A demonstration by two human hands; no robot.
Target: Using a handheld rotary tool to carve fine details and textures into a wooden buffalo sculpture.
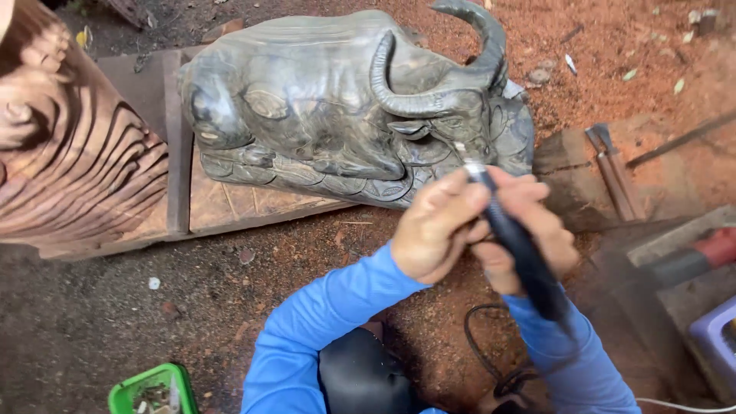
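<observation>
A dark grey carved buffalo sculpture [330,100] with long curved horns lies on a wooden pallet [230,203]. Both my hands grip a black rotary carving tool [521,253]. Its metal tip touches the buffalo's face near the snout. My left hand [437,226] wraps the tool's front part, close to the tip. My right hand [529,226] holds the tool's body from the other side. The tool's black cord [479,345] runs down toward my lap. I wear blue sleeves.
A reddish ridged wood carving [69,146] stands at the left. A green tray [149,391] of small items sits at the bottom left. Chisels [613,165] lie on a block at the right, near a red-handled tool [705,249] and a purple container [717,337]. Sawdust covers the ground.
</observation>
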